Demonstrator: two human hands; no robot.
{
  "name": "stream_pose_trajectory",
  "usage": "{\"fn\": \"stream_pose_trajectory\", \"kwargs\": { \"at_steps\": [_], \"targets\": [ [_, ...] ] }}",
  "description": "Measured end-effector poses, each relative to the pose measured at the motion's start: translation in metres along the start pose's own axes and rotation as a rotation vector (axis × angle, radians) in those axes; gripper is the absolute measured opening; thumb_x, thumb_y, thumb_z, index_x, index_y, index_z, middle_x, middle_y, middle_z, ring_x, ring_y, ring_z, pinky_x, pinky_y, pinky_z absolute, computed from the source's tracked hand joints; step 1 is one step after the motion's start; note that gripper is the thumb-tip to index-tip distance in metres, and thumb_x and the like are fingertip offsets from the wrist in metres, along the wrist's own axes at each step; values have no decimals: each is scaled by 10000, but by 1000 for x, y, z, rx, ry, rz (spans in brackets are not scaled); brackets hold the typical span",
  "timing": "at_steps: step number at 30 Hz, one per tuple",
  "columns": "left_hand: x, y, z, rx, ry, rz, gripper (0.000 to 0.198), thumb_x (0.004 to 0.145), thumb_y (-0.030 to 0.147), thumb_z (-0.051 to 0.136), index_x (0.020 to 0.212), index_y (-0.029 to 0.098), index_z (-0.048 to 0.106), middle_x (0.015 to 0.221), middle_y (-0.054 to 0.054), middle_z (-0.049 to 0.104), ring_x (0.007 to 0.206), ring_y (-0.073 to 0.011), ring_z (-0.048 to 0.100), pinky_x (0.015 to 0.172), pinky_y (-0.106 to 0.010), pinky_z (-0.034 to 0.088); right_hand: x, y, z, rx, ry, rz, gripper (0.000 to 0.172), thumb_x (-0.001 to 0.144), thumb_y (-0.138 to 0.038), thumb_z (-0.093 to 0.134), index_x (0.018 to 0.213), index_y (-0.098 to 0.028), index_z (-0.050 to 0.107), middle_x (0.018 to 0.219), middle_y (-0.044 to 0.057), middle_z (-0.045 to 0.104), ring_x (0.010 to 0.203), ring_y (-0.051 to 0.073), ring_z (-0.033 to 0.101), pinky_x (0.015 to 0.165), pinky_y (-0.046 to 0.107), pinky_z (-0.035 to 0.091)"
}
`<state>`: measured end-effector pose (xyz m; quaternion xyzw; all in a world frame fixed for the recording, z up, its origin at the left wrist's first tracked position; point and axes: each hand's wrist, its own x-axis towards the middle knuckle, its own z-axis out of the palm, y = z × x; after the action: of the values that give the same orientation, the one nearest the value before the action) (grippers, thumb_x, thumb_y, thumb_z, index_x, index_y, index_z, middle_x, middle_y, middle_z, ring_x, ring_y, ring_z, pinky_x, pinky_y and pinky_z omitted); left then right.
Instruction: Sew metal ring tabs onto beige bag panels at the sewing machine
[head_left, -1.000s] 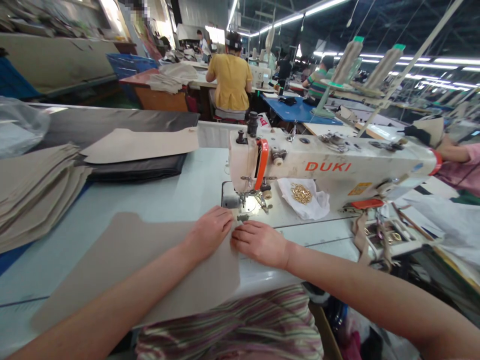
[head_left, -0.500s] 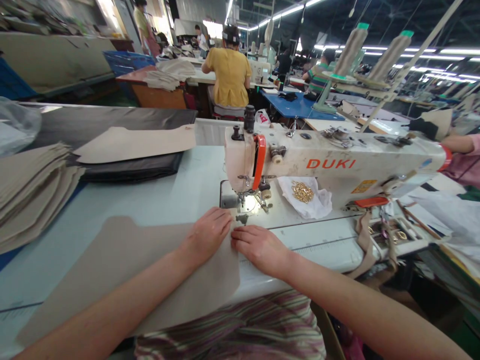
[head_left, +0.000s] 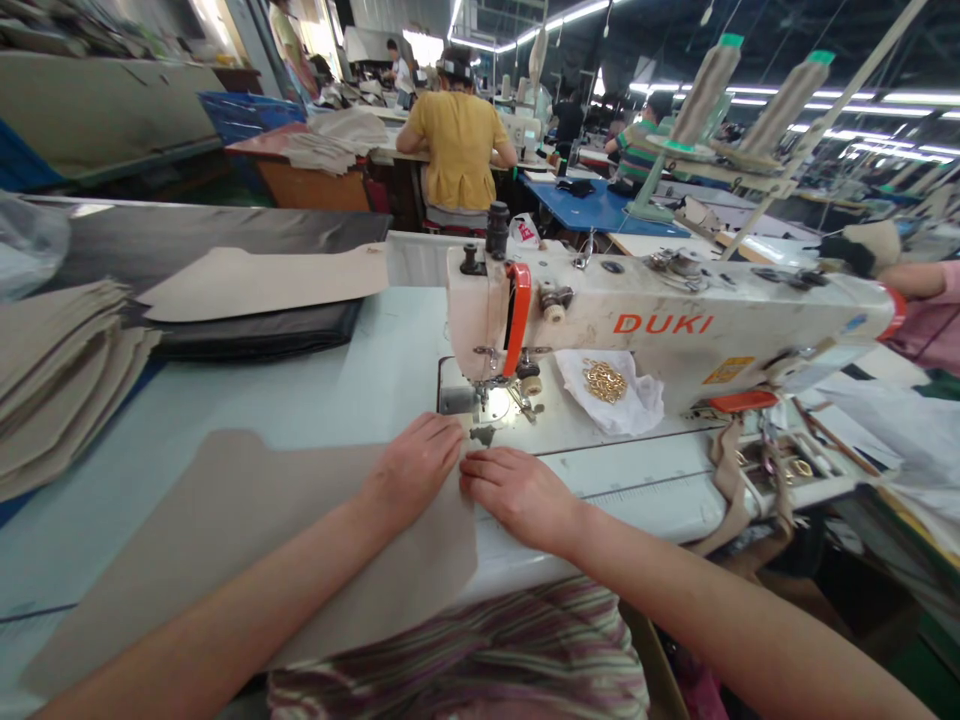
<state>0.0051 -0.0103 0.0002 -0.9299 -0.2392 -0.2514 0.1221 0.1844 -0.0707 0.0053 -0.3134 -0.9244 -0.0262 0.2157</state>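
Observation:
A large beige fabric panel point(head_left: 187, 530) lies flat on the pale sewing table, its near edge reaching my lap. My left hand point(head_left: 416, 465) rests on the panel's upper right corner with its fingers bent together over it. From the other side, my right hand point(head_left: 517, 495) pinches the panel's right edge near that corner; the fingertips are partly hidden. The hands almost meet, just in front of the needle area of a white sewing machine point(head_left: 675, 350). The panel's corner lies short of the presser foot point(head_left: 486, 395), which has a lit plate below.
Small gold-coloured metal pieces point(head_left: 604, 382) lie on a white cloth point(head_left: 645, 405) under the machine arm. A stack of beige panels point(head_left: 60, 390) and a single panel point(head_left: 277, 285) on dark folded material are at left. A parts tray point(head_left: 821, 480) sits right. Other people work beyond.
My hands keep their hold at the panel's corner, with hardly any motion. The view has shifted very slightly. Ahead, the person in yellow has moved their arms a little outward.

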Motion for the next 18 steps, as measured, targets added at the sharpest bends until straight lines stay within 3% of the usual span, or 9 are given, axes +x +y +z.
{"fn": "stream_pose_trajectory", "kwargs": {
  "at_steps": [18],
  "targets": [
    [0,2,1,-114,22,-125,323,948,157,349,715,168,573,735,-44,632,720,-177,561,705,-315,491,10,5,-2,-50,-78,33,104,910,-146,522,900,-124,623,1033,98,659,1009,199,572,921,315,456]
  ]
}}
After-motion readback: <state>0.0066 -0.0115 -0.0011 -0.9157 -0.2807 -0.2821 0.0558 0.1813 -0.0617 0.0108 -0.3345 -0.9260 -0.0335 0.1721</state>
